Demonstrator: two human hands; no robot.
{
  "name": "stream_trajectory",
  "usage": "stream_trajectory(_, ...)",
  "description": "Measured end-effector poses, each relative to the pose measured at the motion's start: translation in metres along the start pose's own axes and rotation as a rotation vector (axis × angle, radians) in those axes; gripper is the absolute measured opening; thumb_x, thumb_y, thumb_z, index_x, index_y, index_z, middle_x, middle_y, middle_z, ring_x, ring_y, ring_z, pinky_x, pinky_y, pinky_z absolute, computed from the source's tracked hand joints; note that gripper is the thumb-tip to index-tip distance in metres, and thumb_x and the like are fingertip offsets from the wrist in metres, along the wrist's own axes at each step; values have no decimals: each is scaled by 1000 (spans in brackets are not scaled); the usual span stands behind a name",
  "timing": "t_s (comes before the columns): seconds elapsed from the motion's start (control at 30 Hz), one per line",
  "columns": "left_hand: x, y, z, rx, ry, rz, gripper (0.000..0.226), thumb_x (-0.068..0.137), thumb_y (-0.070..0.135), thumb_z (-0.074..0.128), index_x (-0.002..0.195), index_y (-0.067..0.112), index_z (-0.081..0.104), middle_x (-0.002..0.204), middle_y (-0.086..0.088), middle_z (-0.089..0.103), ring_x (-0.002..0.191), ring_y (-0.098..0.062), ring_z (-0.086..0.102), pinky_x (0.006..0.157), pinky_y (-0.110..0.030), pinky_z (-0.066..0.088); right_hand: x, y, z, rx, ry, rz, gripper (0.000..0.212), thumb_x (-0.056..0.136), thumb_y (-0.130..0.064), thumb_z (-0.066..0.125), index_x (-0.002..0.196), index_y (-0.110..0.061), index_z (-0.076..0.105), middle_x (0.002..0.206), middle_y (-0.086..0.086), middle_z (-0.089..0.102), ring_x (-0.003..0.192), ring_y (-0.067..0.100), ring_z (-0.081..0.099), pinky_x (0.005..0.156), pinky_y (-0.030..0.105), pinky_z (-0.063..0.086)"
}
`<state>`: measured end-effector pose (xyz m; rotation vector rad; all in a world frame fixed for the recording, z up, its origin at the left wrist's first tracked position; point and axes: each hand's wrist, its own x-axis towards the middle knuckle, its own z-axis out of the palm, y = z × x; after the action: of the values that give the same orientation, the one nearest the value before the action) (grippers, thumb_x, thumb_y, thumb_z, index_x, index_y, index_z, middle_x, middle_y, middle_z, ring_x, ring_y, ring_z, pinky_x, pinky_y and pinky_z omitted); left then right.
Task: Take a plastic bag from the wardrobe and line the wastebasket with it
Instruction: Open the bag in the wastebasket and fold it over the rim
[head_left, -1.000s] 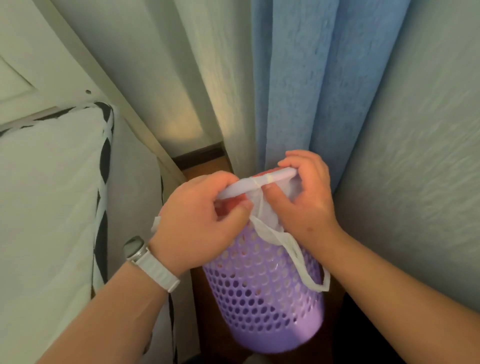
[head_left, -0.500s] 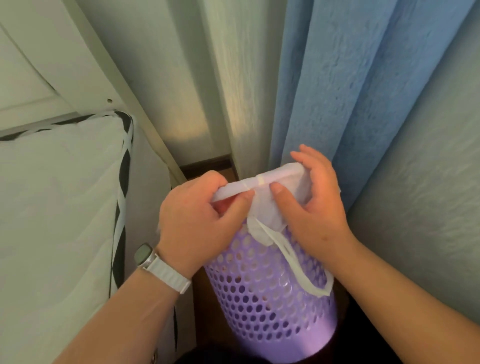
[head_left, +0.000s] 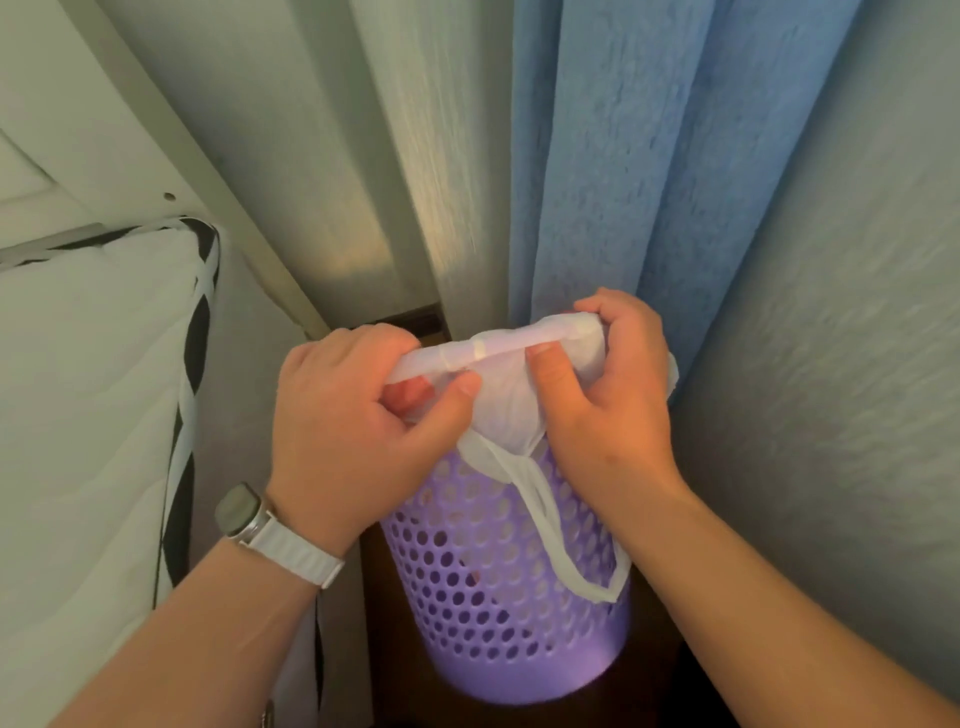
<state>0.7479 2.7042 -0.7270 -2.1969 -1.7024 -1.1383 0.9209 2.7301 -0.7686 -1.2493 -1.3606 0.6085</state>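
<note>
Left hand and right hand both curl tight on white bag, stretched between them over rim of basket below. Bag handle loop hangs under right hand.

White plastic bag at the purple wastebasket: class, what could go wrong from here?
1. The thin white plastic bag is stretched between the left hand and right hand, both gripping its rolled edge; pulled harder, it may tear.
2. One bag handle dangles outside the purple perforated plastic wastebasket; the lining could sit uneven or slip in.
3. The blue curtain hangs close behind, so it might get caught under the bag.
</note>
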Motion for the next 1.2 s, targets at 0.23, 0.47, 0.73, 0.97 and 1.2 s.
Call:
stream_trajectory(0.23, 5, 24, -2, 128, 13, 76, 27, 88, 35, 57, 97, 13, 70, 79, 6, 56, 75, -26, 58, 77, -43, 45, 0, -5, 2, -61, 45, -38, 46, 82, -48, 54, 111, -12, 55, 115, 0, 51, 111, 18, 47, 98, 39, 38)
stream_trajectory(0.47, 3, -2, 5, 36, -67, -91, 15, 86, 30, 51, 82, 19, 60, 70, 15, 44, 67, -13, 44, 66, -40, 45, -7, 2, 8, -96, -123, 16, 57, 84, -56, 49, 126, -17, 52, 128, -3, 50, 123, 13, 45, 107, 37, 36)
stream_trajectory(0.73, 3, -1, 1, -55, -77, -63, 14, 86, 32, 51, 80, 20, 56, 68, 20, 41, 63, -10, 39, 62, -36, 40, 8, 20, -12, -107, -111, -102, 46, 84, -53, 52, 115, -19, 61, 124, -6, 53, 121, 13, 47, 107, 36, 36)
stream_trajectory(0.97, 4, 23, -2, 84, -116, 74, 29, 91, 42, 53, 99, 18, 69, 89, 5, 65, 85, -20, 59, 86, -46, 43, 3, 10, -3, -77, 24, -141, 28, 81, -46, 57, 94, -21, 54, 94, -10, 46, 94, 14, 47, 84, 26, 35)
stream_trajectory(1.2, 0, 22, 6, 129, -69, 34, 22, 93, 27, 50, 96, 16, 68, 86, 1, 58, 81, -21, 53, 81, -35, 32, -7, 0, 10, -107, -7, -171, 37, 83, -48, 59, 98, -14, 58, 98, -6, 51, 97, 12, 46, 86, 30, 38)
